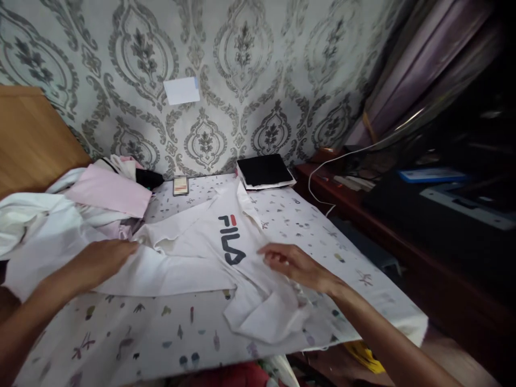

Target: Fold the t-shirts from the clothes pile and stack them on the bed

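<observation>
A white shirt [201, 271] with a dark FILA print and a small red mark lies spread and wrinkled on the bed, its folds bunched toward the near edge. On the left, my left hand [107, 260] has its fingers closed at the cloth; the fingertips are partly hidden. My right hand [296, 266] reaches in from the right with bent fingers, its fingertips pinched at the shirt's edge beside the print.
Pink folded cloth [110, 191] and other white clothes pile up at the left by a wooden headboard [36, 140]. A black flat object [266, 171] and a small card [180, 186] lie near the wall. A white cable [310, 185] hangs over the dark red desk [342, 188] at right.
</observation>
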